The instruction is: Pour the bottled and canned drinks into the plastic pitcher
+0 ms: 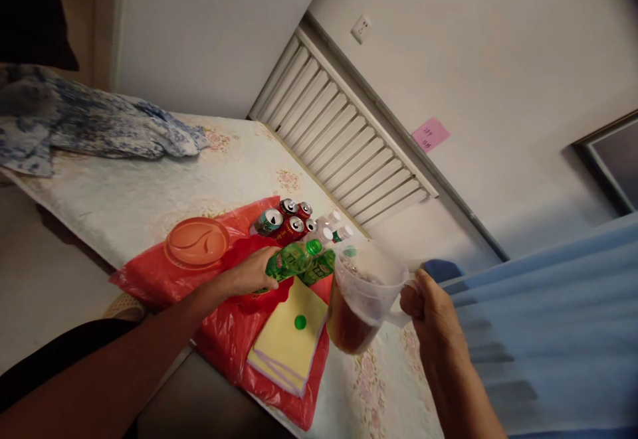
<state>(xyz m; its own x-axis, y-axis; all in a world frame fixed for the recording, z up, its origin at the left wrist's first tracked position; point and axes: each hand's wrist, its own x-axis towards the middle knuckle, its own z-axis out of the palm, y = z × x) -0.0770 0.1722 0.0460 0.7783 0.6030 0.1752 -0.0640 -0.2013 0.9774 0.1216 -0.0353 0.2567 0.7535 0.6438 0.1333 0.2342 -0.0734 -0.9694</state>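
Note:
My left hand (254, 271) is wrapped round a green bottle (289, 260) with a green top, tilted over the red plastic sheet (224, 333). My right hand (433, 306) grips the handle of a clear pitcher (361, 293) that holds brown liquid, raised at the right of the sheet. Between them, a green cap (300, 322) lies on a folded yellow cloth (289, 339). Several opened cans (290, 228) stand behind the bottle, beside clear bottles with white caps (333, 220). Another green bottle (319, 267) is partly hidden by the pitcher.
An orange-red round lid or dish (197, 243) rests on the sheet's left part. Blue-and-white patterned fabric (109, 123) lies on the flowered tablecloth (149, 186) at the far left. Behind the table are a white radiator (343, 133) and wall; a blue curtain (558, 333) hangs at right.

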